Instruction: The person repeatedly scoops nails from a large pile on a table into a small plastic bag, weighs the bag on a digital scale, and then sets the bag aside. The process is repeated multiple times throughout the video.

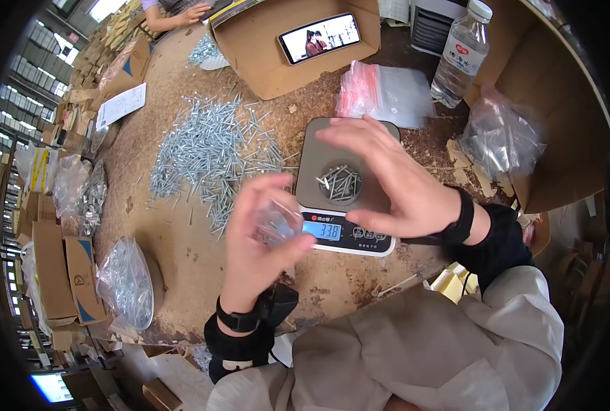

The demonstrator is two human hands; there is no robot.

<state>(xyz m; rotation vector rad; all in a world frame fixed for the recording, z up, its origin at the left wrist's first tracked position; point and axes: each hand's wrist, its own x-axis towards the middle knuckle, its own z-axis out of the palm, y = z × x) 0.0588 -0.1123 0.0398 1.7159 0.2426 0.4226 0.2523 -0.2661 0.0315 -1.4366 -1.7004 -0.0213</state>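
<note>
My left hand (pixel 258 236) holds a small clear plastic bag (pixel 277 222) just left of a grey digital scale (pixel 312 154). A shallow round cup (pixel 340 183) with several silver screws sits on the scale's platform. My right hand (pixel 394 178) hovers over the scale with fingers spread, its fingertips near the cup and the bag; it grips nothing that I can see. A big loose heap of silver screws (pixel 209 147) lies on the worn table (pixel 181 240) to the left of the scale.
A stack of clear zip bags (pixel 383 92), a water bottle (pixel 461 55) and a cardboard box (pixel 264 48) with a phone (pixel 318 38) stand behind. Bags of screws lie at right (pixel 500 137) and lower left (pixel 125 281). Another person's hand (pixel 192 14) rests far back.
</note>
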